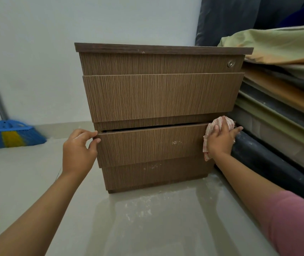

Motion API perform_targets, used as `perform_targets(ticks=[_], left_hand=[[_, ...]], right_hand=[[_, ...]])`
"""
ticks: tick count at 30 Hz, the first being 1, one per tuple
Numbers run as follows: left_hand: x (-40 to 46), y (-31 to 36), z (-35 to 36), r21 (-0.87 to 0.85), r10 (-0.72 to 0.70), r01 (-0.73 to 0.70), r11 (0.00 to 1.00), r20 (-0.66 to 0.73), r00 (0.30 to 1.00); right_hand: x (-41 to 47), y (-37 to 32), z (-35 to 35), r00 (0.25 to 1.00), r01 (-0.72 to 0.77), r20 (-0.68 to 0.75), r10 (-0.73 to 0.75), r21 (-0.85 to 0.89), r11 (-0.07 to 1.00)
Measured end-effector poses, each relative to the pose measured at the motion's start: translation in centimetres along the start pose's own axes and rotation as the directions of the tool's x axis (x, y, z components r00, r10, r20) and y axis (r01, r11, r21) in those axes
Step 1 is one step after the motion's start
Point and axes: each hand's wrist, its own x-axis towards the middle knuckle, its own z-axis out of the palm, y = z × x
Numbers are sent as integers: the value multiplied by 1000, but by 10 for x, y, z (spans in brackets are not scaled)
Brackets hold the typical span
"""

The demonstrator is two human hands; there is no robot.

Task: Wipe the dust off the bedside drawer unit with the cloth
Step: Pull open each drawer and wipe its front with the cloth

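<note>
A brown wood-grain drawer unit (158,97) stands on the floor against a white wall. Its lower drawer (151,145) is pulled slightly out, with a dark gap above it. My left hand (79,148) pinches the drawer front's top left corner between fingers and thumb. A red-and-white checked cloth (221,122) lies against the drawer's top right corner. My right hand (221,140) presses on it with the fingers spread, and the cloth's lower end hangs below my wrist. White specks dot the drawer front and the panel beneath.
A blue and yellow broom (10,133) leans on the wall at the left. Stacked mattresses and folded bedding (280,93) press against the unit's right side, with a dark roll (269,161) at floor level. The grey floor (147,218) before the unit carries white dust.
</note>
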Motion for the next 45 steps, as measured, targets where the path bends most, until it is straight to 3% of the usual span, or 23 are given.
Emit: perform_targets(ticks=[22, 29, 32, 35, 38, 45], left_hand=[[-1, 0, -1, -19, 21, -21, 1000, -4, 1000], [-2, 0, -1, -19, 23, -23, 1000, 1, 1000], [-2, 1, -1, -17, 27, -27, 999, -4, 1000], [-2, 1, -1, -22, 32, -32, 999, -9, 999], [-2, 0, -1, -19, 22, -22, 1000, -11, 1000], [-3, 0, 0, -20, 32, -32, 999, -2, 999]], right_hand=[[15, 13, -6, 996, -93, 17, 92, 109, 990], [-3, 18, 15, 916, -395, 21, 400, 221, 892], [-6, -1, 21, 864, -457, -35, 503, 368, 810], [-10, -15, 28, 908, -311, -126, 399, 435, 845], [-16, -21, 37, 946, -192, -190, 264, 329, 925], [-24, -18, 51, 978, -57, -183, 102, 238, 970]])
